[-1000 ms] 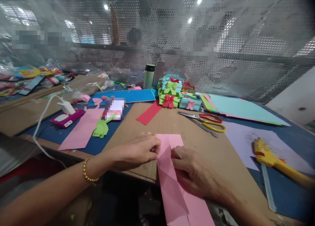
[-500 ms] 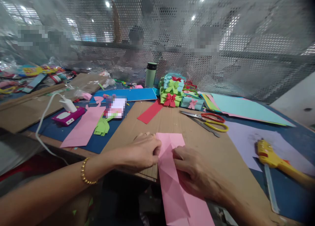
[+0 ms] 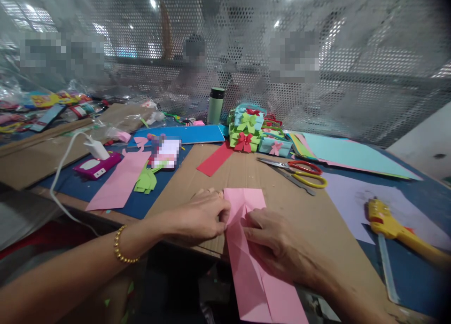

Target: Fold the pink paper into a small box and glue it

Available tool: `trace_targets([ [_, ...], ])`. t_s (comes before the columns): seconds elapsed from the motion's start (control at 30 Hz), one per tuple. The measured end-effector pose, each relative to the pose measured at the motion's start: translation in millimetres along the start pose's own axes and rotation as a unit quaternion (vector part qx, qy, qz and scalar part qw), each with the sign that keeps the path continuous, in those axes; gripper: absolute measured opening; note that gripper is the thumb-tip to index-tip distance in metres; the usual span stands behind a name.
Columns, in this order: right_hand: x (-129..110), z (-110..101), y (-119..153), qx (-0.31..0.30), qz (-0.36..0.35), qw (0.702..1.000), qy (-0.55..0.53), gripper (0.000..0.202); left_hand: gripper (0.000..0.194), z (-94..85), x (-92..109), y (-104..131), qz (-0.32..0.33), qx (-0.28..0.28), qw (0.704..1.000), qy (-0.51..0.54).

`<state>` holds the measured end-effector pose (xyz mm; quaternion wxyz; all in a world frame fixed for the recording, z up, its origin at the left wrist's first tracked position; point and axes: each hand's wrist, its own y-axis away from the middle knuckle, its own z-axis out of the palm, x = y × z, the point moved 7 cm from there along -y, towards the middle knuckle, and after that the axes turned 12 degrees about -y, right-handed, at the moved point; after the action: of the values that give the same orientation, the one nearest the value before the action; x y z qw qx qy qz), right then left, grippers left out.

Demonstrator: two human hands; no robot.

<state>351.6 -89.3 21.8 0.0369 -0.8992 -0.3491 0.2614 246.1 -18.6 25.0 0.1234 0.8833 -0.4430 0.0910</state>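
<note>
A creased sheet of pink paper (image 3: 246,277) lies over the front edge of the cardboard, its lower part hanging past the table edge. My left hand (image 3: 202,218) pinches the sheet's left edge with curled fingers; a gold bead bracelet is on that wrist. On the right side of the same sheet, my right hand (image 3: 273,241) has its fingers bent together, gripping the paper along a folded flap near the middle. The fingertips of the right hand are partly hidden behind the knuckles. Beyond the hands, a red paper strip (image 3: 216,159) rests on the cardboard (image 3: 296,220).
Scissors (image 3: 296,171) lie behind my right hand. A yellow glue gun (image 3: 387,220) with a glue stick is at the right. Small paper baskets with bows (image 3: 244,131) stand at the back beside a green bottle (image 3: 215,107). A purple power socket (image 3: 98,166) with a cable sits left.
My right hand has slid slightly left across the pink paper, pressing the folded flap toward the middle. My left hand has stayed at the left edge.
</note>
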Motion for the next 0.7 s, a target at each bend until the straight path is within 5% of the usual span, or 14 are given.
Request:
trace_targets([
  [0.27, 3.5, 0.3, 2.5, -0.025, 0.022, 0.999, 0.008, 0.026, 0.004, -0.1, -0.4, -1.4, 0.019, -0.031, 0.999, -0.033],
  [0.43, 0.8, -2.6, 2.0, -0.022, 0.014, 1.000, -0.009, 0.026, 0.014, -0.3, -8.4, -4.4, 0.032, -0.029, 0.998, 0.035],
  [0.6, 0.0, -2.4, 1.7, -0.022, 0.012, 1.000, -0.012, 0.027, 0.054, -9.1, -9.2, -7.1, 0.089, 0.056, 0.991, 0.087],
  [0.7, -0.5, -2.7, 1.5, -0.025, 0.017, 1.000, -0.008, 0.027, 0.062, -12.7, -3.6, -4.9, 0.133, 0.091, 0.985, 0.052],
])
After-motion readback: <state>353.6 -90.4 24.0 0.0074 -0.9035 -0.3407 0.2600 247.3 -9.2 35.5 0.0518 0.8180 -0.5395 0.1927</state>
